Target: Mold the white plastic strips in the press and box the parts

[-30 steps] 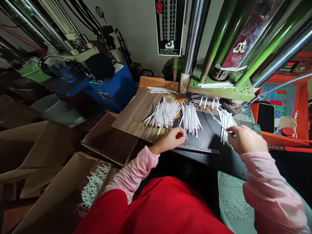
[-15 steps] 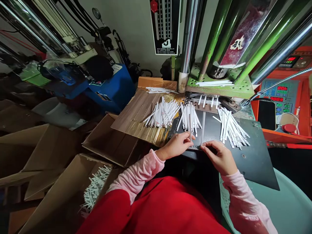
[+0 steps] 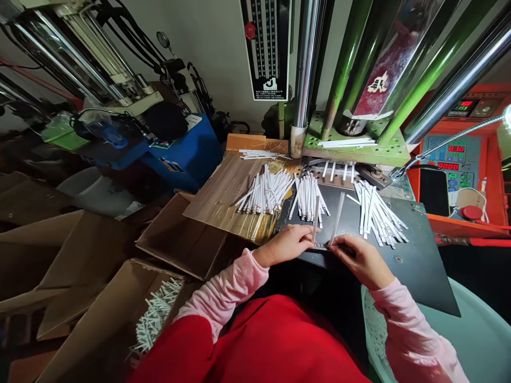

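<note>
Nearest me, an open brown cardboard box (image 3: 99, 319) holds short white pieces; further in, the left hand (image 3: 288, 246) pinches the foot of one thin white paper stick (image 3: 315, 215); the right hand (image 3: 361, 260) pinches a second thin white stick (image 3: 337, 210); both sticks tilt up from a narrow metal bar (image 3: 321, 247) on the front edge of the black metal plate (image 3: 419, 271); beyond lie loose heaps of white sticks (image 3: 308, 192); farthest stands the green press base (image 3: 359, 151).

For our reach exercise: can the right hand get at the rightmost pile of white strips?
Probably yes: the right hand lies just in front of that pile, with only bare black plate between them, though its fingers pinch a single strip.
</note>
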Demonstrator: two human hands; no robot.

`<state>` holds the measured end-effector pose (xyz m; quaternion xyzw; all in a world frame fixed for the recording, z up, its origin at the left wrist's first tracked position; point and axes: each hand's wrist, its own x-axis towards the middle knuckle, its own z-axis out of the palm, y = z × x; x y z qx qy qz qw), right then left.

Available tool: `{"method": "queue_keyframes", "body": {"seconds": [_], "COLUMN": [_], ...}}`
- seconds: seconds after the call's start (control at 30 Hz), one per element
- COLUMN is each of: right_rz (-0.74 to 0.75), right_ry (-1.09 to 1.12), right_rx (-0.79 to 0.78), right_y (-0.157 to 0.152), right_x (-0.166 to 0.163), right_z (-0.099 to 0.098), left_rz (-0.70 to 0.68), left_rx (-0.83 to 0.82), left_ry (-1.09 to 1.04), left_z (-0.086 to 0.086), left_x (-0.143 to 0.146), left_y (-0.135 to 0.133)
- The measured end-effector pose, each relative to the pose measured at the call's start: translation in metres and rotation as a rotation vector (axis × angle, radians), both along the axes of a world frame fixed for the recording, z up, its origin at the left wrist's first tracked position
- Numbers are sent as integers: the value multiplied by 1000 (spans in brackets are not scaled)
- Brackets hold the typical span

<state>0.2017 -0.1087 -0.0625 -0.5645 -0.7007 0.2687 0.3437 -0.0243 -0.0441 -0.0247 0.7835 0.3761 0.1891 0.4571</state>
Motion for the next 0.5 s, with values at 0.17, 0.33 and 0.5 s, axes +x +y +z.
{"method": "queue_keyframes", "body": {"seconds": [0.17, 0.33, 0.5], "right_rz": [-99, -209, -199], "right_ry": [41, -210, -516], "right_rx": [-36, -92, -112], "right_y": [29, 85, 113], "right_x": [21, 17, 1], "right_z": [4, 6, 15], "left_rz": [183, 315, 334], "left_rx": [123, 348, 255], "left_ry": [115, 559, 644], "left_z": [5, 12, 16], "left_x": [-10, 1, 8], "left_y": [24, 36, 41]}}
